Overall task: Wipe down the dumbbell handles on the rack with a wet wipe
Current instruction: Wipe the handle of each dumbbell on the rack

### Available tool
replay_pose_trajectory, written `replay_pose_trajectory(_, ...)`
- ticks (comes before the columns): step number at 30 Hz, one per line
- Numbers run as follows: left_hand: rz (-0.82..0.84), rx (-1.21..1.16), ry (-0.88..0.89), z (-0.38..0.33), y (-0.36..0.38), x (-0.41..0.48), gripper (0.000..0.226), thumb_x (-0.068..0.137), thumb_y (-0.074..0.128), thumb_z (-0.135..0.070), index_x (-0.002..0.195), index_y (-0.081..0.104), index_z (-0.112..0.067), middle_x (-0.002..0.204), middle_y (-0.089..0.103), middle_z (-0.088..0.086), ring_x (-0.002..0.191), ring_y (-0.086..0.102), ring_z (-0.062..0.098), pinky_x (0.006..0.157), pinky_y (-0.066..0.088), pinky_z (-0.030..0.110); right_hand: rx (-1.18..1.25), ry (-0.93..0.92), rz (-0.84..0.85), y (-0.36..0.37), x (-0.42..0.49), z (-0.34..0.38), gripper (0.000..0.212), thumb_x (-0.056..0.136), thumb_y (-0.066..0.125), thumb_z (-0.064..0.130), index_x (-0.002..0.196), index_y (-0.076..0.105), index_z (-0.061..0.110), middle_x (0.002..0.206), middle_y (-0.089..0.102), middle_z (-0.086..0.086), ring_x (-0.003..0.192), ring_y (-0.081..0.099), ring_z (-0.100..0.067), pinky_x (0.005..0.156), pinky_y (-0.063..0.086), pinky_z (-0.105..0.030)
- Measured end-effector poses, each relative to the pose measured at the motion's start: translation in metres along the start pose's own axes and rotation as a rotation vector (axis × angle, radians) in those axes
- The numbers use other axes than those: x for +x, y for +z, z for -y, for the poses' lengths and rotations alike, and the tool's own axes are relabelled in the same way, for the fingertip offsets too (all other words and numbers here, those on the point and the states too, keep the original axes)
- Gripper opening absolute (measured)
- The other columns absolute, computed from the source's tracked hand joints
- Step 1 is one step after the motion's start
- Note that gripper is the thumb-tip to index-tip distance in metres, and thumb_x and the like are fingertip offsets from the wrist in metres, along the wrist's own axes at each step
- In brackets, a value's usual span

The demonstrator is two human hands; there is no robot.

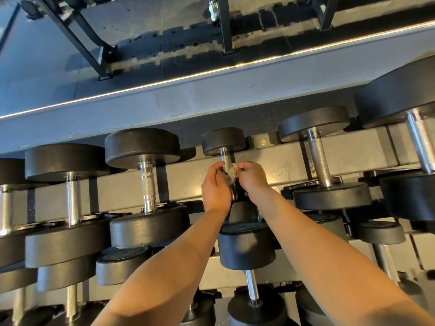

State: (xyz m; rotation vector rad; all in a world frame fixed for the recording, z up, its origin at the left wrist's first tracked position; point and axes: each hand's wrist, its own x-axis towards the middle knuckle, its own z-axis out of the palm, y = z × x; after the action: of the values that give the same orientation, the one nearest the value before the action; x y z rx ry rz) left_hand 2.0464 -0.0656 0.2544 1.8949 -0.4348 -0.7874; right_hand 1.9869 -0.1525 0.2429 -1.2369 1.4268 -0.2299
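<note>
A small black dumbbell [223,141] lies on the top tier of the grey rack [348,149], its knurled steel handle [226,160] pointing toward me. A crumpled, greyish wet wipe [231,173] is wrapped against the handle's near part. My left hand [215,188] pinches the wipe from the left and my right hand [253,178] pinches it from the right, so both hands close around the handle. The handle's lower end is hidden behind my hands.
Larger dumbbells flank it: one to the left [141,147] and one to the right [315,123] with bare steel handles. Lower tiers hold more dumbbells [247,245] under my forearms. Behind the rack runs a grey ledge [164,102] and dark floor with black machine frames [226,24].
</note>
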Motion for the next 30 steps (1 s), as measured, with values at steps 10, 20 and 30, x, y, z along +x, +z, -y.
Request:
replay_pose_trajectory(10, 0.065, -0.194, -0.170, 0.024, -0.016, -0.014, 0.037, 0.103, 0.037, -0.006, 0.116, 0.070, -0.019, 0.114, 0.072, 0.004, 0.109, 0.067, 0.016, 0.098, 0.053, 0.031, -0.476, -0.016, 0.208, -0.012, -0.022, -0.019, 0.026, 0.099, 0.049, 0.005, 0.113, 0.068, -0.004, 0.112, 0.068, -0.017, 0.106, 0.064, -0.032, 0.085, 0.050, -0.033)
replay_pose_trajectory(20, 0.042, -0.094, -0.201, 0.040, -0.021, -0.032, 0.034, 0.107, 0.032, -0.017, 0.123, 0.062, -0.022, 0.108, 0.067, 0.001, 0.096, 0.062, 0.011, 0.072, 0.049, 0.017, -0.371, 0.079, 0.260, -0.006, -0.035, -0.013, 0.072, 0.078, 0.081, 0.050, 0.131, 0.058, 0.007, 0.118, 0.066, -0.009, 0.104, 0.062, -0.024, 0.089, 0.052, -0.034)
replay_pose_trajectory(30, 0.025, -0.013, -0.171, 0.041, -0.019, -0.030, 0.030, 0.106, 0.030, -0.015, 0.117, 0.057, -0.021, 0.096, 0.062, -0.002, 0.081, 0.057, 0.013, 0.066, 0.046, 0.027, -0.552, 0.043, 0.049, 0.001, -0.044, -0.004, 0.040, 0.084, 0.078, 0.041, 0.108, 0.065, 0.011, 0.105, 0.067, -0.004, 0.100, 0.064, -0.027, 0.094, 0.051, -0.040)
